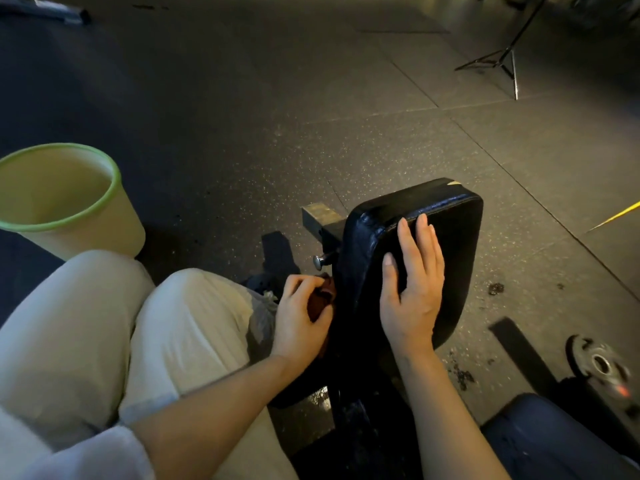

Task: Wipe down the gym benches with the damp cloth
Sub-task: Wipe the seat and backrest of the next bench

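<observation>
— Progress first: how much of the bench is wiped?

— Hard to say. The black seat pad [446, 237] has a slight sheen, but I can't tell wet from plain vinyl. My judgement is mid-job: the cloth is at the pad's left side edge, so that edge is in hand, and the dark blue pad [540, 441] at the near right corner looks still to do.

— Where's the cloth exactly?

— The reddish-brown cloth [320, 299] is bunched in the left hand [299, 317], fingers curled round it, pressed to the pad's left side, just below the adjustment pin [320, 260].

— And the other hand?

— The right hand [412, 292] lies flat on the pad's top, fingers straight, holding nothing, likely steadying it.

— Anything beyond?

— A green-rimmed bucket [117, 216] stands on the floor, far left.
</observation>
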The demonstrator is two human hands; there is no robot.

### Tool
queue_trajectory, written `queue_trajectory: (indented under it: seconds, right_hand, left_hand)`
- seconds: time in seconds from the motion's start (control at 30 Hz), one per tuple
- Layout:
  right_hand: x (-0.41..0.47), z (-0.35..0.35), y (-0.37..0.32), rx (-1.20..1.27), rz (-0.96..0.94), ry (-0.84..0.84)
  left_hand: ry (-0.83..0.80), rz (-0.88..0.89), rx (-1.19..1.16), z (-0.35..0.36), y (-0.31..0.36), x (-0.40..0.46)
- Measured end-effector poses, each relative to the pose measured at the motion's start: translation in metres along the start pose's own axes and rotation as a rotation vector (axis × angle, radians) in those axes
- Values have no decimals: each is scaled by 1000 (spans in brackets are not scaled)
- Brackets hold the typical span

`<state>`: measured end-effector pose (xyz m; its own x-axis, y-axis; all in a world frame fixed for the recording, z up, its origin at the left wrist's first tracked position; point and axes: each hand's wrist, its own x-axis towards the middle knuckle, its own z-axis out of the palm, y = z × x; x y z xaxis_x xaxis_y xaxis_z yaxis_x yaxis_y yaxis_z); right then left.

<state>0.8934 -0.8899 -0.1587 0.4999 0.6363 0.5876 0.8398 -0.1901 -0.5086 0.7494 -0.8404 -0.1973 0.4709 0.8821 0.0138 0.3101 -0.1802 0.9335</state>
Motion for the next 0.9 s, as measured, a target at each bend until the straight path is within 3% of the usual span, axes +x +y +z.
queue_trajectory:
  seconds: [0.1, 0.2, 0.3, 0.4, 0.47, 0.57, 0.7, 0.8, 0.9]
  right_hand:
    - [0, -1, 0, 4, 17, -11]
    - [-1, -1, -2, 6, 30, -15]
    - [-2, 1, -3, 1, 33, -8]
    - [-2, 0, -3, -6, 37, -9]
    - [-2, -1, -3, 3, 42, -18]
    - [-1, -2, -5, 4, 45, -24]
    - [-1, -4, -8, -17, 58, -31]
    - [-1, -4, -9, -21, 76, -35]
    - [-1, -6, -11, -36, 85, -42]
  left_hand:
    - [135, 141, -77, -3, 17, 6]
    - [133, 276, -39, 0, 25, 8]
    - [54, 207, 23, 1, 9, 8]
    - [-52, 30, 18, -7, -2, 7]
    - [16, -32, -54, -15, 5, 6]
    - [169, 118, -182, -25, 36, 20]
    - [54, 300, -102, -24, 54, 41]
    - [-4, 222, -59, -22, 34, 36]
    - [-154, -18, -17, -23, -1, 19]
